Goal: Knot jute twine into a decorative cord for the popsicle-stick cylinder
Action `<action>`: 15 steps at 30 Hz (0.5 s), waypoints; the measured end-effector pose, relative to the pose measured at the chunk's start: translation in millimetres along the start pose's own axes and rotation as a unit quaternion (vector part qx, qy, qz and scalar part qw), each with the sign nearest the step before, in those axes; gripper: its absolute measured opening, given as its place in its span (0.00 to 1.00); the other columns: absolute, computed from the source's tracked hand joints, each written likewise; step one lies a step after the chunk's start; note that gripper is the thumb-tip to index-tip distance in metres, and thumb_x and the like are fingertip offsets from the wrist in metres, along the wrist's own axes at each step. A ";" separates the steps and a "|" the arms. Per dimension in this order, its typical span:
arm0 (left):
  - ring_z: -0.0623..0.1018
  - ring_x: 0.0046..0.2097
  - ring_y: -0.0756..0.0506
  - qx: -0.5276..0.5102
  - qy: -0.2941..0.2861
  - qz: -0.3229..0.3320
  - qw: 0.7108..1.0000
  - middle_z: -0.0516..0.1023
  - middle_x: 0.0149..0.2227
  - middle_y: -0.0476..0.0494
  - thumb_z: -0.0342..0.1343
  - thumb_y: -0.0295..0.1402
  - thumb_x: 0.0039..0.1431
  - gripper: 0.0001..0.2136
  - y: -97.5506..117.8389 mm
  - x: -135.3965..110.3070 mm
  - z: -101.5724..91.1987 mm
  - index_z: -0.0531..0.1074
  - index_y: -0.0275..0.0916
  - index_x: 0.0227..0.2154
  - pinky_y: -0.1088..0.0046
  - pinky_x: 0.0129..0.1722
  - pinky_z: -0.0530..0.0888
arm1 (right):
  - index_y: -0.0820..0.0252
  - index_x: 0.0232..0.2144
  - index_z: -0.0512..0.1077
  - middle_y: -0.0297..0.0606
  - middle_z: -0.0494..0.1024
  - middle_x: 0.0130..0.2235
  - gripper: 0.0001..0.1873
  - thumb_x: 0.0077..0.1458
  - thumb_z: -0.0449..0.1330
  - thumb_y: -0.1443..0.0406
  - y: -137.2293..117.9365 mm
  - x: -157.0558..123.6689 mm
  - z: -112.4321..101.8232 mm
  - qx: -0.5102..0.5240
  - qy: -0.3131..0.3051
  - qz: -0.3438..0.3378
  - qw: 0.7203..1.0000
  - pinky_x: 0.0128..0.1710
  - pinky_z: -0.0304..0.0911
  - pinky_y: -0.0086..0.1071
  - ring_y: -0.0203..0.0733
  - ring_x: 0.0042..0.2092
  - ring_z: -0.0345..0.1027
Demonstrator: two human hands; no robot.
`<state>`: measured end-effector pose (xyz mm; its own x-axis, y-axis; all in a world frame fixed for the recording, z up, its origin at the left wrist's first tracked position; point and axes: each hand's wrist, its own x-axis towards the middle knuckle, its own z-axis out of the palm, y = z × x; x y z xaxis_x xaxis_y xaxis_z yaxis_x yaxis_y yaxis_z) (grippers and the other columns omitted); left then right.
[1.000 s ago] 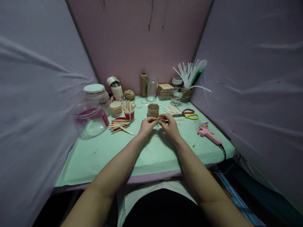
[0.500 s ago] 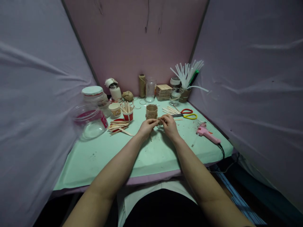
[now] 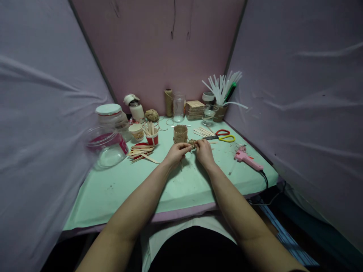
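My left hand and my right hand meet over the middle of the green table, fingers pinched together on a small knot of brown twine between them. Just behind the fingertips stands a small twine-wrapped cup. Exactly how the twine is looped is too small to make out.
Wooden sticks lie left beside a red cup of sticks. Clear jars stand far left. Scissors and a pink glue gun lie right. A twine ball, glass jar, stacked sticks and white straws line the back.
My hands stay pinched on the twine and have drawn slightly nearer to me and lower; the view has shifted a little left.
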<state>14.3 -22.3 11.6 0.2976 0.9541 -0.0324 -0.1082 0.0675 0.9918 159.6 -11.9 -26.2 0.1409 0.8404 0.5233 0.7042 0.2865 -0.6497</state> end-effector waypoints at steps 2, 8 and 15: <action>0.59 0.20 0.56 0.005 0.015 0.016 1.000 0.69 0.21 0.50 0.64 0.43 0.38 0.16 -0.4 0.6 -0.1 0.75 0.36 0.28 0.78 0.20 0.54 | 0.58 0.35 0.72 0.42 0.67 0.37 0.11 0.52 0.51 0.70 -2.7 0.0 -0.6 0.026 0.007 -0.003 1.000 0.43 0.60 0.40 0.45 0.40 0.61; 0.71 0.30 0.51 0.038 0.107 0.105 0.988 0.76 0.28 0.46 0.60 0.37 0.45 0.11 -3.5 5.2 -3.7 0.76 0.35 0.29 0.73 0.33 0.67 | 0.56 0.46 0.67 0.44 0.63 0.47 0.20 0.50 0.51 0.72 -24.3 -2.4 -11.1 0.090 0.050 -0.093 0.990 0.42 0.63 0.38 0.44 0.45 0.62; 0.74 0.34 0.49 0.043 0.118 0.137 0.983 0.78 0.31 0.44 0.60 0.36 0.45 0.11 -4.0 5.3 -3.8 0.75 0.34 0.30 0.72 0.39 0.69 | 0.56 0.38 0.71 0.42 0.66 0.40 0.09 0.55 0.54 0.66 -34.2 -4.2 -18.5 0.067 0.028 -0.172 0.982 0.45 0.61 0.39 0.45 0.45 0.62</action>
<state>12.6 -16.4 6.9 0.0401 0.9747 0.2198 -0.0700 -0.2167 0.9737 147.8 -33.7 4.0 -0.0487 0.6573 0.7521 0.6193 0.6106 -0.4936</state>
